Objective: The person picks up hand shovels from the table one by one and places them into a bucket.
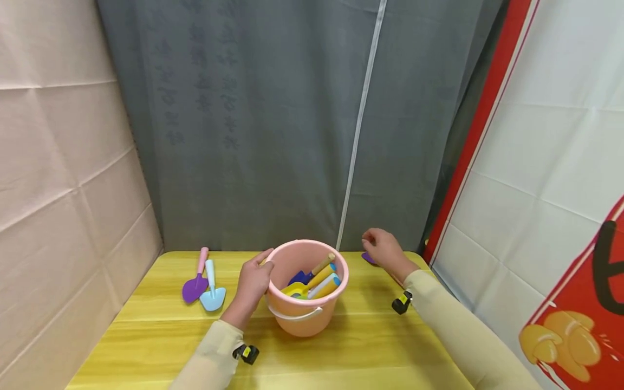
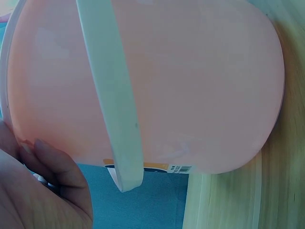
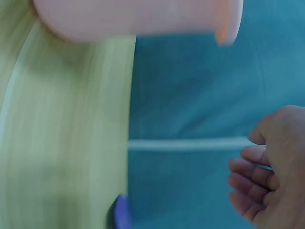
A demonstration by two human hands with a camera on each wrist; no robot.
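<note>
A pink bucket [image 1: 304,317] with a white handle [image 2: 112,95] stands upright on the table. My left hand [image 1: 254,279] grips its rim at the left, thumb and fingers on either side of the wall. Inside lie a blue tool [image 1: 300,278] with a wooden handle, a yellow one [image 1: 294,288], and others with yellow, blue-tipped handles [image 1: 327,288]. To the right of the bucket, my right hand [image 1: 385,250] is raised with loosely bent fingers and nothing in them. Below it shows a purple tool [image 1: 369,258], mostly hidden by the hand and forearm.
On the left of the yellow wood-grain table [image 1: 161,336] lie a purple toy shovel [image 1: 195,288] with a pink handle and a light blue one [image 1: 213,299]. A grey curtain [image 1: 263,135] hangs behind the table's far edge. Cloth walls stand at both sides.
</note>
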